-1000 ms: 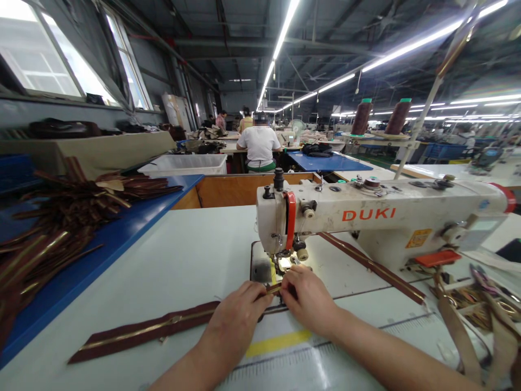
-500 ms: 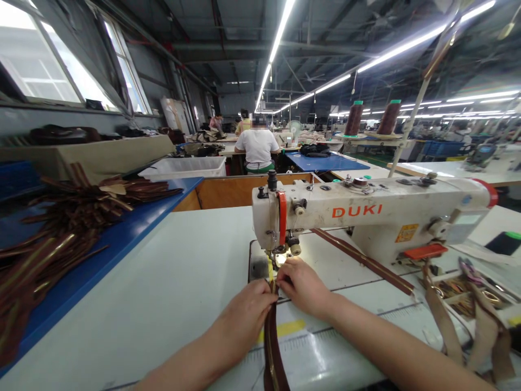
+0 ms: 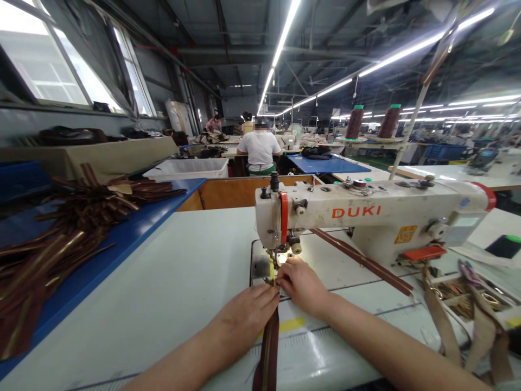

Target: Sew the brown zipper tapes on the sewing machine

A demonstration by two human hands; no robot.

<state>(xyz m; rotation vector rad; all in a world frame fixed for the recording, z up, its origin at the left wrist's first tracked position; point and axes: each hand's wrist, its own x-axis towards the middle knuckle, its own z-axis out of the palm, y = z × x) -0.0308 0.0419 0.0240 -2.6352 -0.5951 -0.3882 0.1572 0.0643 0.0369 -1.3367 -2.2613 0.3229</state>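
A brown zipper (image 3: 267, 347) with gold-coloured teeth runs from the front edge of the sewing table up toward the needle of a white sewing machine (image 3: 317, 203). My left hand (image 3: 250, 312) is closed over the zipper near its far end, fingers pressed together. A small dark pointed bit shows at these fingertips; I cannot make out what it is. Just to the right, my right hand (image 3: 301, 285) pinches the zipper's end close to the presser foot (image 3: 275, 259). Its thumb and forefinger are together, partly hiding the end.
Another brown zipper (image 3: 362, 260) lies under the machine arm. On the left, a pile of brown zippers (image 3: 93, 212) covers a blue table (image 3: 158, 209). At right stand a parts tray (image 3: 458, 304) and hanging beige straps (image 3: 482, 331). A person in white (image 3: 258, 149) sits ahead.
My left hand has shifted slightly and lies flatter over the zipper, its fingers further forward. The zipper's near end has swung left. My right hand has hardly moved.
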